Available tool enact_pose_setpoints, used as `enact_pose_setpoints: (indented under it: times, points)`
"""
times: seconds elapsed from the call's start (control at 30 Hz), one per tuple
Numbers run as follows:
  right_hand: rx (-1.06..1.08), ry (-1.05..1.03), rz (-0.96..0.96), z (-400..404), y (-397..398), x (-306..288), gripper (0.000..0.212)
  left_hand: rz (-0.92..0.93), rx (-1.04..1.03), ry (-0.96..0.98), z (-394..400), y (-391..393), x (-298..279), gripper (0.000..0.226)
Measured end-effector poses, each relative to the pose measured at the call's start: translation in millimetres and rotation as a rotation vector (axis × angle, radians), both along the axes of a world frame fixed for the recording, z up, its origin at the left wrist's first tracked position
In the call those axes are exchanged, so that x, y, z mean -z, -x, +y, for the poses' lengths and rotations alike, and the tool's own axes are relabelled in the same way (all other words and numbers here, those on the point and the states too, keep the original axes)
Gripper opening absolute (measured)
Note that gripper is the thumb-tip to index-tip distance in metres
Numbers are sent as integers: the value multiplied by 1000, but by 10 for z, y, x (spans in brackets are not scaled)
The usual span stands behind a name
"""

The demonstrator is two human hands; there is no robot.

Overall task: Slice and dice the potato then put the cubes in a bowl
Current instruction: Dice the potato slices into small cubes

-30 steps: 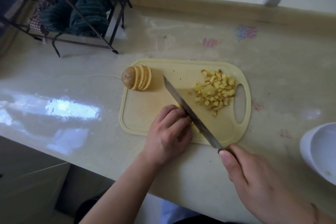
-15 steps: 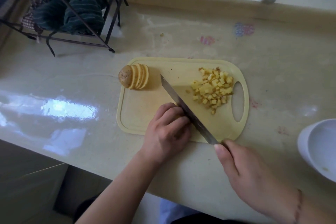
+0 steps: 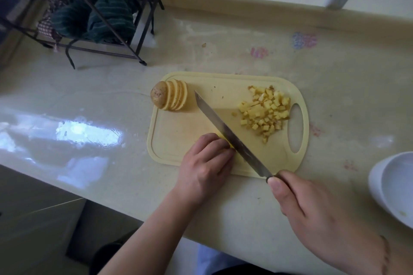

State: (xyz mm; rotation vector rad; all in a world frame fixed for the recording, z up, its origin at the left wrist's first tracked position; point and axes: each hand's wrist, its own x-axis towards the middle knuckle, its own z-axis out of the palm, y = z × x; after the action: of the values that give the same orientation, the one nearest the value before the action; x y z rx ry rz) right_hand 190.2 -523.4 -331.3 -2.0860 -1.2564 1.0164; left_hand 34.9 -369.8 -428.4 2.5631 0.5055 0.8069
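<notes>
A pale yellow cutting board [image 3: 174, 140] lies on the counter. At its far left corner stands a sliced potato [image 3: 169, 98], its slices leaning together. A heap of potato cubes [image 3: 266, 111] sits by the board's handle hole. My left hand [image 3: 206, 164] has curled fingers pressing down on potato slices [image 3: 224, 138] near the front edge, mostly hidden under the fingers. My right hand [image 3: 312, 214] grips the knife [image 3: 230, 135] by its handle; the blade runs diagonally across the board, right against my left knuckles.
A white bowl [image 3: 393, 187] sits at the right edge of the counter. A black wire rack [image 3: 93, 18] with dark green cloth stands at the back left. The counter's front edge runs just below the board.
The knife has stayed against my left knuckles with only a slight shift. My left hand keeps its hold on the slices. The view has drifted a little.
</notes>
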Motion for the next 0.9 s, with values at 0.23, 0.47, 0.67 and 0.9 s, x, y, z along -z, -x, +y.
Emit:
enact_pose_setpoints:
  times: [0.23,0.47,0.67,0.9]
  points:
    - [-62,23,-26,-40,-14,-18,42,-2,-10,45,12,7,6,5]
    - [-68,50,-47,-116,-49,14,47,-2,6,45,21,28,22,5]
    - [-95,-12,-37,253,-58,163,42,-16,-16,48,22,23,17,6]
    - [-86,3,-18,147,-132,109,52,0,-23,6,11,86,38,9]
